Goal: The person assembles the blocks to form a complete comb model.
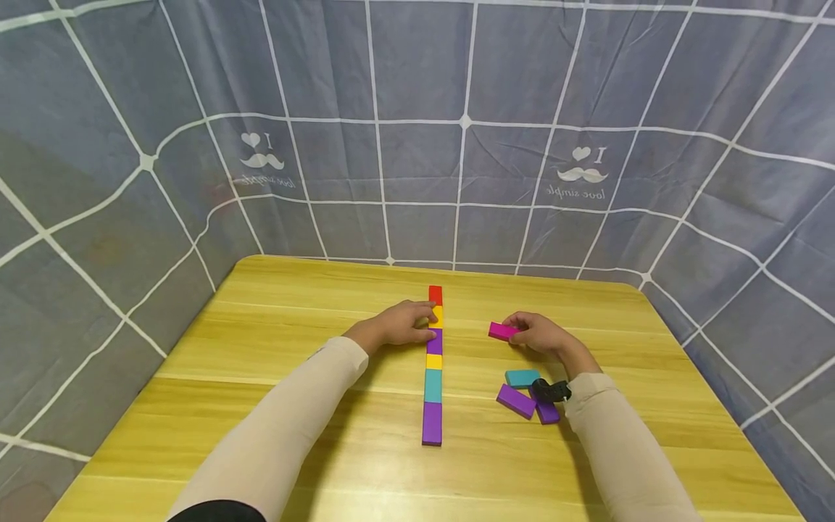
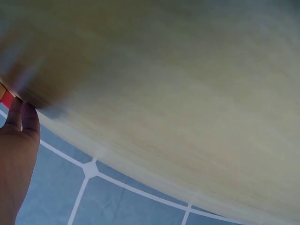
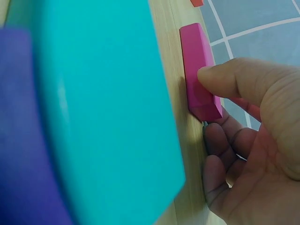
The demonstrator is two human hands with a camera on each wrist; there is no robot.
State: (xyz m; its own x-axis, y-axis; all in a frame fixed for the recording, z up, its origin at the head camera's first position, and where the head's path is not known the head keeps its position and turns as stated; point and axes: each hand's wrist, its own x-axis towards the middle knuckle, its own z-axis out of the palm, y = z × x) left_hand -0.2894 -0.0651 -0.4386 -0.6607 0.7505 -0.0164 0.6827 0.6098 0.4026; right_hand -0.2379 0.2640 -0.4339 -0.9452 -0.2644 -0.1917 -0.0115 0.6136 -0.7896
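My left hand [image 1: 403,324] touches a straight row of flat blocks from its left side. Its fingertips reach over a yellow block [image 1: 438,313] and the thumb lies at a purple block [image 1: 435,344]. A red block [image 1: 435,293] forms the far end; nearer come a small yellow block [image 1: 433,362], a teal block [image 1: 433,386] and another purple block [image 1: 432,423]. Only part of the left hand [image 2: 18,145] shows in the left wrist view. Right of the row, my right hand [image 1: 540,333] pinches a magenta block [image 3: 197,65] between thumb and fingers.
Beneath the right wrist lie a loose teal block [image 1: 522,378] and two purple blocks [image 1: 515,402], one partly hidden by a black wrist strap [image 1: 551,391]. Grey curtains [image 1: 417,159] with white lines enclose the wooden table [image 1: 293,304] at the back and sides.
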